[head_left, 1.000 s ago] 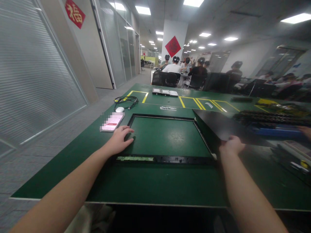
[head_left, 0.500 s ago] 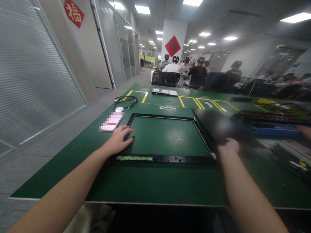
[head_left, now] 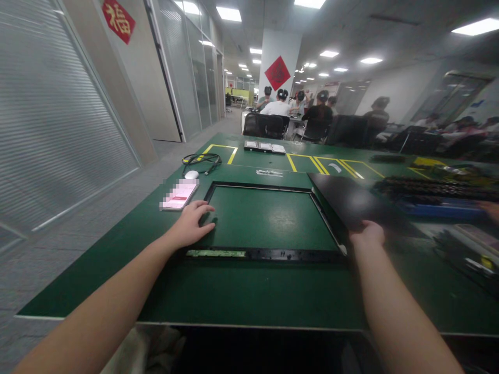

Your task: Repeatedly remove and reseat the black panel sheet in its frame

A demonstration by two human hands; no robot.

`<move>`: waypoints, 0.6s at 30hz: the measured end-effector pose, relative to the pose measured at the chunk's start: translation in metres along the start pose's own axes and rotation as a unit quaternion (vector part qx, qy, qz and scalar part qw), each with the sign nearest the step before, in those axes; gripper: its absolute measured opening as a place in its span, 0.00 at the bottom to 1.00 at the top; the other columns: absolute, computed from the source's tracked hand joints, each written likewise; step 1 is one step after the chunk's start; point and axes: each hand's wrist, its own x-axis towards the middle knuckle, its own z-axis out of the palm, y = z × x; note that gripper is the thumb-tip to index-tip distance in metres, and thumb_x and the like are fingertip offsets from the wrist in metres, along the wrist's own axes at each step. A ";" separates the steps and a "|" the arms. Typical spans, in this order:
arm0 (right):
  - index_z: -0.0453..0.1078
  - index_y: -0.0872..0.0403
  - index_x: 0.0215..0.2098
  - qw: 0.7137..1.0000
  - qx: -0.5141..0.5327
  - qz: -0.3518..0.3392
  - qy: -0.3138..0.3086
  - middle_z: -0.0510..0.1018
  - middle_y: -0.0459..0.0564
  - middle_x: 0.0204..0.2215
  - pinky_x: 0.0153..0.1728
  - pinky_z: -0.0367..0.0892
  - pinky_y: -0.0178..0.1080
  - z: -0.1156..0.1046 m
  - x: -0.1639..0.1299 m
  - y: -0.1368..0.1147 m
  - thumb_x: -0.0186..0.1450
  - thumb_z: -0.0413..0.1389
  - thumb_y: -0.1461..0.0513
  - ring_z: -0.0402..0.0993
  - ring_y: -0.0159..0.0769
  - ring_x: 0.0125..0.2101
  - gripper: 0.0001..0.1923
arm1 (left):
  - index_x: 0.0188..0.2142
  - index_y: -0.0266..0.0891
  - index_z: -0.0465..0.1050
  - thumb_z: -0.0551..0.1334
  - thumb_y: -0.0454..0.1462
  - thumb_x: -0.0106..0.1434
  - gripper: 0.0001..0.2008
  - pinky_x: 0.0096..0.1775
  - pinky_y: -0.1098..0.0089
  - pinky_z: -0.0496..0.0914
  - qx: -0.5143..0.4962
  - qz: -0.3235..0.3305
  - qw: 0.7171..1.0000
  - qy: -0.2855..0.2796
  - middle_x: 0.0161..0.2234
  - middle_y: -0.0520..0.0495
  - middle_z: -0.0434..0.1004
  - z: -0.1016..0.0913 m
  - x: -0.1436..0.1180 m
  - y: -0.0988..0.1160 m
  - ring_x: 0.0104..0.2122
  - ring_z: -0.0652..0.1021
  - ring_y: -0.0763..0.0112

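Black rectangular frame lay flat on green table, its open middle showing the tabletop; all places below are relative to this frame. Dark flat panel sat just right of it, near edge tilted up off the table, left edge close along the frame's right rail. Row of dark parts and a blurred blue thing lay further right. Beyond the far rail: small trays, coiled cable, white mouse. Phone lay just off the far-left corner.

Left hand rested palm down on the left rail, fingers spread flat, pinning it, not gripping anything. Right hand pinched the panel's near edge, thumb on top, fingers hidden below.

Judged step: panel held at the frame's right side while the frame is steadied. Next move likely calls for keeping the panel level, square to the rails, left hand holding the frame from sliding.
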 end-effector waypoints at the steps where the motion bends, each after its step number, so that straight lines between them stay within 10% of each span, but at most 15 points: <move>1: 0.63 0.51 0.34 1.000 -0.002 0.004 0.003 0.74 0.43 0.30 0.29 0.78 0.40 0.000 -0.001 -0.001 0.50 0.52 0.72 0.74 0.33 0.27 0.15 | 0.53 0.41 0.74 0.64 0.52 0.58 0.27 0.63 0.41 0.61 -0.002 0.000 1.000 -0.004 0.61 0.34 0.67 0.000 0.000 0.001 0.62 0.69 0.39; 18: 0.64 0.50 0.34 0.999 0.017 0.016 -0.023 0.73 0.42 0.27 0.25 0.78 0.37 0.000 -0.006 -0.003 0.52 0.51 0.71 0.73 0.32 0.25 0.14 | 0.55 0.38 0.71 0.63 0.53 0.59 0.29 0.65 0.41 0.59 -0.050 -0.004 0.998 -0.033 0.66 0.29 0.65 0.000 -0.001 0.007 0.65 0.68 0.39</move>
